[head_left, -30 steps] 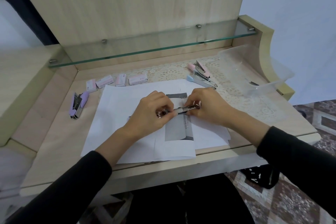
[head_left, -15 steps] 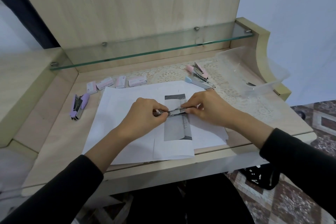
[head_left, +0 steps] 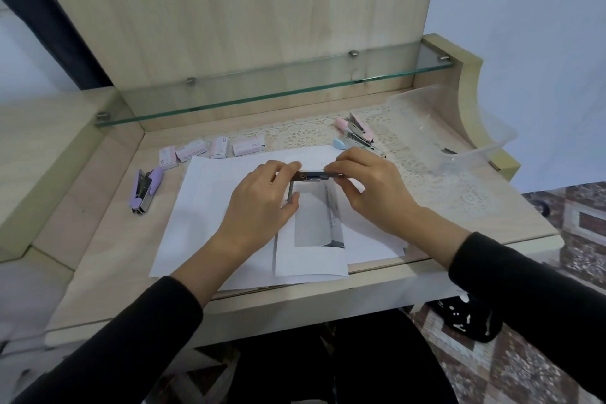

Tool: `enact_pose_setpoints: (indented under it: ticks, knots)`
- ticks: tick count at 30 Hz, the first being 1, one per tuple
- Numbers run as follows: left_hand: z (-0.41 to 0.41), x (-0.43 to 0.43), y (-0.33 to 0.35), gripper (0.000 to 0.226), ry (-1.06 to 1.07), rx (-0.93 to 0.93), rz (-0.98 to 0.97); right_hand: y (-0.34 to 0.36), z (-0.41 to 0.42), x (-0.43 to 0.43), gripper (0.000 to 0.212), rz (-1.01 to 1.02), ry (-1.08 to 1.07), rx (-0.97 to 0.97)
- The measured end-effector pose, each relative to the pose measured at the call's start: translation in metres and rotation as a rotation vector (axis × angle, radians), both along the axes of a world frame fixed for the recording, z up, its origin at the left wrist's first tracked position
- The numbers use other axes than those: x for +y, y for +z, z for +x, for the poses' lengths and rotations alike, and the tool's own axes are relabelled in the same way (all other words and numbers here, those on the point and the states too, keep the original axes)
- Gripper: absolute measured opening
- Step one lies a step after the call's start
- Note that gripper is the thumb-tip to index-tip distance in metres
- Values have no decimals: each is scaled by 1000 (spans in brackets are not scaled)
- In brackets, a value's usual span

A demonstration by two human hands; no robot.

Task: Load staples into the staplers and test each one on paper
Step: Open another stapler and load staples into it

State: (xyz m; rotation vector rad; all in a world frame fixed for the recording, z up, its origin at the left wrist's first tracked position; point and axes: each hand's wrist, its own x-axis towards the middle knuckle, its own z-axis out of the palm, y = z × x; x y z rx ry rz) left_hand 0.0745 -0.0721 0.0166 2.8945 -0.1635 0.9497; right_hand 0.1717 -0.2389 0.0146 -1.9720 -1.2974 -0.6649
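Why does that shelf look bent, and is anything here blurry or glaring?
Head view: the wide lens bows the glass shelf and splays the desk edges; light is soft and even, only a faint shadow under the right hand on the paper; no harsh glare; print on the staple boxes is too soft to read.
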Motion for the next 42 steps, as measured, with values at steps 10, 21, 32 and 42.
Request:
enact_pose_setpoints:
  ticks: [10, 21, 32, 42]
  knots:
    - [2, 1, 4, 41, -51, 87, -376, -5, 2, -1, 13, 60, 4, 122]
    - [12, -7, 20, 37, 176, 211, -594, -13, 6, 8, 16, 105, -98, 272]
    - [15, -6, 27, 44, 241, 321, -554, -15, 2, 14, 28, 35, -34, 346]
    - [15, -10, 30, 40, 231, 355, -603, -12, 1, 15, 26, -59, -30, 87]
